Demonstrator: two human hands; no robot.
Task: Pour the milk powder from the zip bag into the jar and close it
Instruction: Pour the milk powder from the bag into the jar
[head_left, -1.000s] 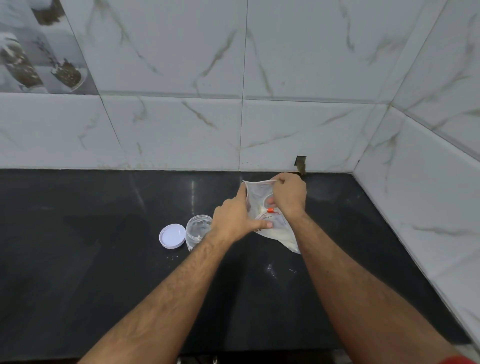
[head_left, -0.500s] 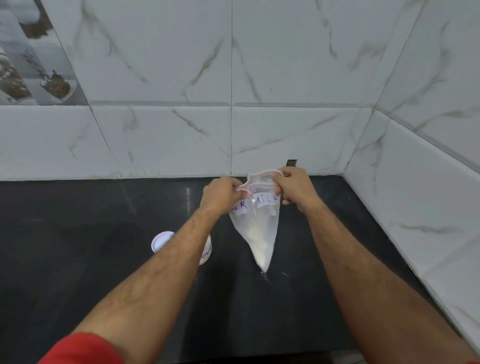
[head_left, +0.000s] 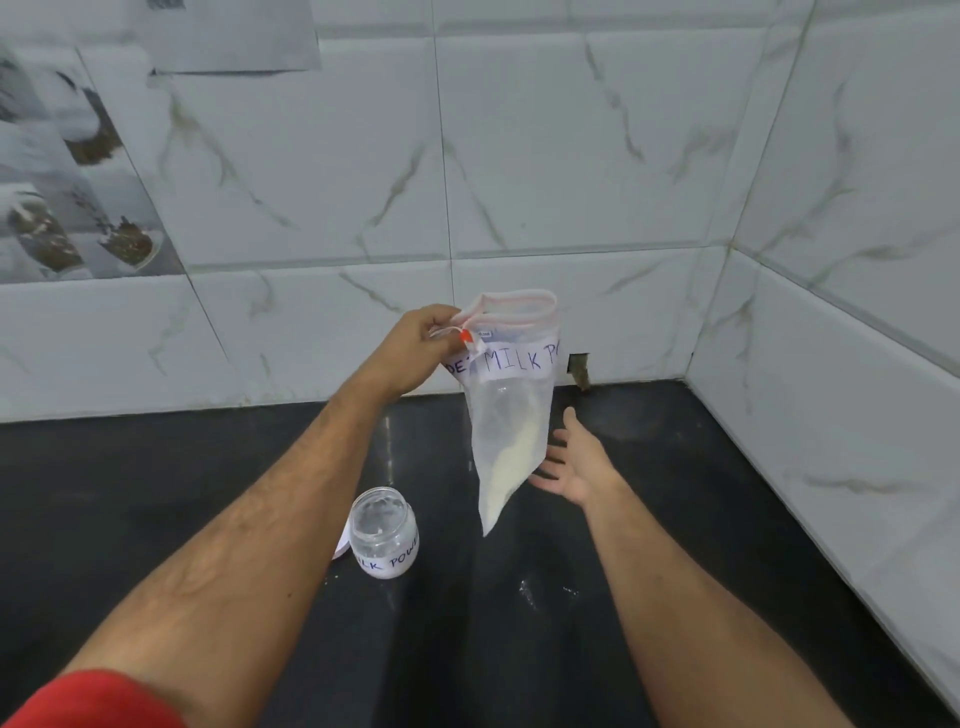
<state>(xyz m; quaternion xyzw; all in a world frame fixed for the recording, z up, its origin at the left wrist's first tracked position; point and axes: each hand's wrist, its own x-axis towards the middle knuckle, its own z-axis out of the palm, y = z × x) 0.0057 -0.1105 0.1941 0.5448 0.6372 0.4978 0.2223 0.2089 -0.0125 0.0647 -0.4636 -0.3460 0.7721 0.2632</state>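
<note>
A clear zip bag labelled "MILK" hangs upright above the black counter, its red-edged mouth open at the top and pale powder settled in its lower corner. My left hand pinches the bag's top left corner by the orange slider. My right hand is spread flat, palm up, just right of the bag's lower part, holding nothing. A small clear jar with a handwritten label stands open on the counter below and left of the bag. Its white lid lies behind my left forearm, mostly hidden.
The black counter ends at white marble-tiled walls behind and on the right, forming a corner. A few specks of spilled powder lie on the counter in front of the bag. A small hole shows in the back wall.
My right hand has let go of the bag's top and dropped beside its lower part, open. The bag now hangs from my left hand alone with its mouth open.
</note>
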